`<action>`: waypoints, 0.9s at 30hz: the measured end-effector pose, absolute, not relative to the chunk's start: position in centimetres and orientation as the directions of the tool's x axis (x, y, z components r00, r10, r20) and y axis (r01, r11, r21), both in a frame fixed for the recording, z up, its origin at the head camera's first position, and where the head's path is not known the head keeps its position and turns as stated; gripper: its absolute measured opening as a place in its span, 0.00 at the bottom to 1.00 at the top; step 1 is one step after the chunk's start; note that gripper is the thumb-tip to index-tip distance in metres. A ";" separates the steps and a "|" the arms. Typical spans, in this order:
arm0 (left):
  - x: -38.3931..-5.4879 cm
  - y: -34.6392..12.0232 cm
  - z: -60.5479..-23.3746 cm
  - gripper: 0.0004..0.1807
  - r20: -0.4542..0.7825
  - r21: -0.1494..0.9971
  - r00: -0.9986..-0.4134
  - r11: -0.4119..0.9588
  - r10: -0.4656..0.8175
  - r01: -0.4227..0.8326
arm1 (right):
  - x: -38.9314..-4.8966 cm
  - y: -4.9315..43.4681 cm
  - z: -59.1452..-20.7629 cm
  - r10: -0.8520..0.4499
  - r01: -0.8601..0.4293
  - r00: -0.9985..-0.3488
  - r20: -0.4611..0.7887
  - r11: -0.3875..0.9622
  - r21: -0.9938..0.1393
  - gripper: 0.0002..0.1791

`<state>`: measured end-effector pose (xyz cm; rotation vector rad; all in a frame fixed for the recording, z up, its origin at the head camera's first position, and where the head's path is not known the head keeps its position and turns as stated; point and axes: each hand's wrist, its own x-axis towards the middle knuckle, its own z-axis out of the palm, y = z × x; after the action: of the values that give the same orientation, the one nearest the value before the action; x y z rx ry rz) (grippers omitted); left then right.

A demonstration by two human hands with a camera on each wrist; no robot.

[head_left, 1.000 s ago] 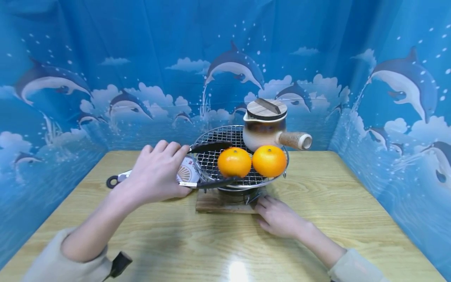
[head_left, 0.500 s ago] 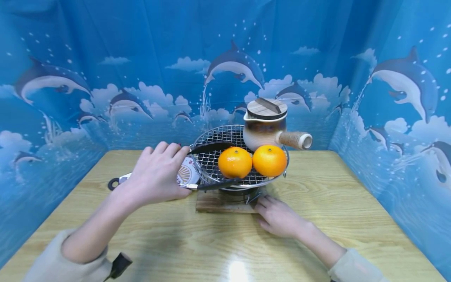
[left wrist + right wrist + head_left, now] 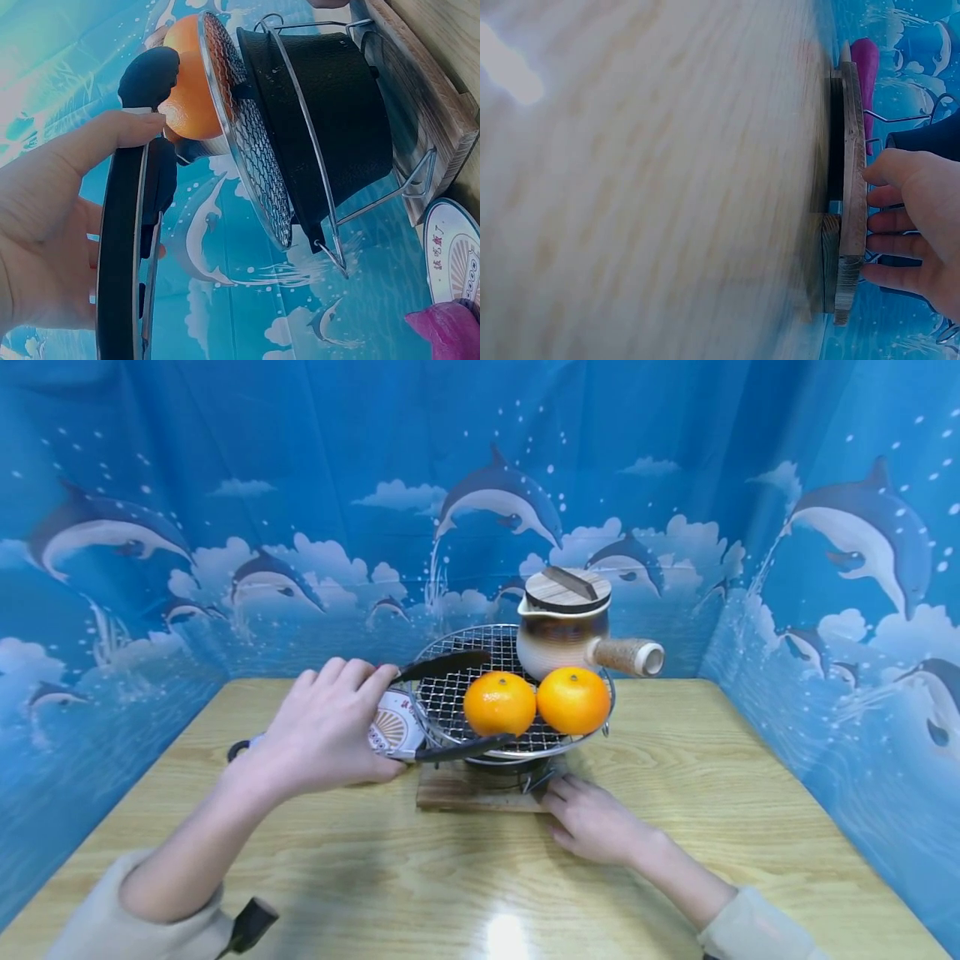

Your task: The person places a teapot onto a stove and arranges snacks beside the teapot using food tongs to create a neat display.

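My left hand (image 3: pixel 330 731) grips a pair of tongs (image 3: pixel 450 666) with black tips. The tips stand apart on the far and near sides of the left orange (image 3: pixel 498 704); the far tip is a little clear of it. A second orange (image 3: pixel 573 702) sits beside it on the round wire grill rack (image 3: pixel 446 706). Under the rack is a black stove (image 3: pixel 322 112) on a wooden board (image 3: pixel 476 800). My right hand (image 3: pixel 592 818) rests its extended fingertips on the board's right part, low beside the stove; in the right wrist view the fingers are fairly straight.
A clay teapot (image 3: pixel 562 647) with a wooden lid stands at the rack's back right, its side handle pointing right. Left of the stove lies a fan-printed piece (image 3: pixel 393 727), partly behind my left hand. A purple object (image 3: pixel 442 330) is near it. Dolphin-print curtains (image 3: pixel 300 485) surround the table.
The tongs' tips have spread slightly, the far tip moving away from the left orange. My left hand has shifted a little left. The right hand and both oranges stay in place.
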<state>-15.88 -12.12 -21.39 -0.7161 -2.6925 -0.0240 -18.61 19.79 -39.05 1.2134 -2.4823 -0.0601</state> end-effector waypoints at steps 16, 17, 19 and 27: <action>-15.6 -13.2 -20.5 0.54 0.361 -0.011 -0.817 0.878 0.449 0.478 | -18.6 19.7 -38.9 -0.765 -0.750 -0.562 0.313 0.632 0.197 0.14; -15.6 -13.3 -20.4 0.54 0.361 -0.008 -0.819 0.880 0.446 0.476 | -18.6 19.7 -38.9 -0.765 -0.749 -0.563 0.313 0.632 0.197 0.14; -15.6 -13.4 -20.3 0.54 0.359 0.000 -0.823 0.882 0.439 0.471 | -18.6 19.7 -38.9 -0.765 -0.749 -0.563 0.312 0.632 0.199 0.14; -15.6 -14.2 -20.2 0.55 0.344 0.016 -0.841 0.892 0.419 0.451 | -18.5 19.6 -38.9 -0.764 -0.747 -0.568 0.308 0.635 0.197 0.14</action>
<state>-15.59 -14.15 -20.18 -0.6453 -2.7255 -0.1373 -18.51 19.63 -38.86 1.2026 -2.4945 -0.0635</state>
